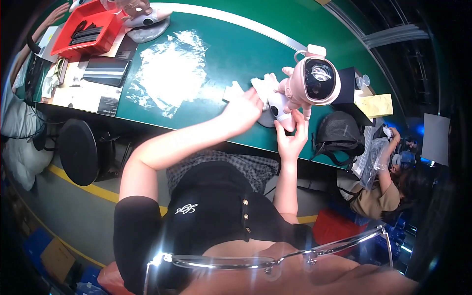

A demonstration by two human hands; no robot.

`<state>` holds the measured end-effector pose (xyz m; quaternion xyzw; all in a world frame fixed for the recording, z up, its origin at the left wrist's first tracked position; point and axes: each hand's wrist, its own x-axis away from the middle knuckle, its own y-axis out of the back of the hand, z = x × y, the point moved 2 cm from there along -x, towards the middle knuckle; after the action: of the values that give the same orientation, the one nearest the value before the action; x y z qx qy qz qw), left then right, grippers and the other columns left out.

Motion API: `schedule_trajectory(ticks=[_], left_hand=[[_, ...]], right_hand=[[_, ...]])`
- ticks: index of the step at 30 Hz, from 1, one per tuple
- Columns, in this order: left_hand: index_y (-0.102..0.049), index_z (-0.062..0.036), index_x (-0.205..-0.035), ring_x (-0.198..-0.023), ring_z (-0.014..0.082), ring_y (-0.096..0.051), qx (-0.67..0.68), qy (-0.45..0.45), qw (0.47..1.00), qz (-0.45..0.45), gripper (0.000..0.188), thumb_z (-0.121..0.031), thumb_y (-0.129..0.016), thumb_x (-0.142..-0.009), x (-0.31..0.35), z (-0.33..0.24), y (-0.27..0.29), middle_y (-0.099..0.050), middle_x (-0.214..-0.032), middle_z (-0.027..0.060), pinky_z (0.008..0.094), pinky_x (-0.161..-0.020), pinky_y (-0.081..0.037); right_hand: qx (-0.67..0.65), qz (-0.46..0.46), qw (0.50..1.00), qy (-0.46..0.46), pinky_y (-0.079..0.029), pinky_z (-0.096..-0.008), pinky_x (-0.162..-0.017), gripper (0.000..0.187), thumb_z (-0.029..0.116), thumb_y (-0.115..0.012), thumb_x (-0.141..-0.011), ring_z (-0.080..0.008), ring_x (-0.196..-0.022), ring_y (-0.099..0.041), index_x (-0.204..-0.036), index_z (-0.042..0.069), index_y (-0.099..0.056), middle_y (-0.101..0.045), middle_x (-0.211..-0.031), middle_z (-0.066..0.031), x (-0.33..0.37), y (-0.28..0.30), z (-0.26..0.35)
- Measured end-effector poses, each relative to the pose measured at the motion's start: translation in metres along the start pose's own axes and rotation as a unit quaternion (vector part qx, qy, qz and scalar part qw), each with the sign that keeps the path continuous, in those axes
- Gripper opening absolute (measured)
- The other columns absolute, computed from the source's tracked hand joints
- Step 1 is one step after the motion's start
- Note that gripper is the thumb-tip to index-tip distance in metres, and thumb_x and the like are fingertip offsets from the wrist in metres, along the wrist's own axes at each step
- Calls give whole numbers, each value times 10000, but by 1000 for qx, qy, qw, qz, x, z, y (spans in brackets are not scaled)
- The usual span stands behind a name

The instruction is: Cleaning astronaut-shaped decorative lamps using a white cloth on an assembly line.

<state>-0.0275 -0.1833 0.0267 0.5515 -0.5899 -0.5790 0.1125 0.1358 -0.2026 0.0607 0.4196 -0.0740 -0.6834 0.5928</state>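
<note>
A pink astronaut figure [296, 84] with a glossy black visor stands on the green table, its white-and-pink rocket-shaped base [280, 109] resting on a grey disc. My right hand [293, 137] pinches the pink end of that base between thumb and fingers. Just left of the figure, my left hand [244, 112] is closed, palm down, on a crumpled white cloth or tissue [264, 88]. Parts of this white piece show on both sides of the fingers; its exact kind is unclear. My left fingertips are close to the base.
Crumpled clear plastic film [169, 73] lies left on the table [226, 54]. Farther left are a red bin [93, 32] with black parts and another pink figure [145, 17]. At right sit a black backpack [340, 132] and a dark box [346, 91]. Co-workers' arms show on both sides.
</note>
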Motion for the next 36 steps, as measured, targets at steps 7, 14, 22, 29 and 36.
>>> schedule_trajectory(ticks=[7,14,22,29,36], left_hand=[[-578,21,-855,-943,248,-554,43,-23,999,3,231,-102,-533,-665,8,-29,3,-589,-902,142,341,-848,-447],[-569,95,-862,-943,317,-532,-19,18,995,-92,273,-88,-507,-668,-3,8,0,-565,-865,212,407,-926,-383],[-572,99,-834,-904,325,-547,-48,7,998,-49,263,-95,-498,-672,1,-8,4,-568,-866,221,407,-916,-398],[-566,121,-876,-962,343,-536,-38,33,997,57,299,-96,-486,-686,-1,-2,7,-565,-921,241,407,-936,-380],[-558,138,-928,-1022,364,-520,-10,45,997,59,338,-96,-484,-695,-4,-1,11,-563,-983,263,422,-948,-372]], right_hand=[[-3,19,1000,-5,-432,-334,-858,476,23,-749,-614,-250,-989,-551,-1046,-8,-551,-560,-1060,-142,1,1,-1],[6,-3,1000,14,-460,-341,-794,480,28,-746,-615,-277,-904,-579,-1059,-7,-568,-574,-983,-146,0,0,1],[22,7,1000,-4,-466,-334,-777,469,39,-755,-613,-271,-893,-586,-1043,-10,-574,-572,-974,-145,-2,2,2],[18,8,1000,-2,-467,-337,-775,465,39,-758,-613,-274,-894,-586,-1039,-2,-577,-571,-975,-147,-1,2,0],[21,22,1000,-8,-471,-338,-781,462,41,-762,-614,-281,-906,-585,-1034,-8,-576,-572,-1000,-154,0,2,-3]])
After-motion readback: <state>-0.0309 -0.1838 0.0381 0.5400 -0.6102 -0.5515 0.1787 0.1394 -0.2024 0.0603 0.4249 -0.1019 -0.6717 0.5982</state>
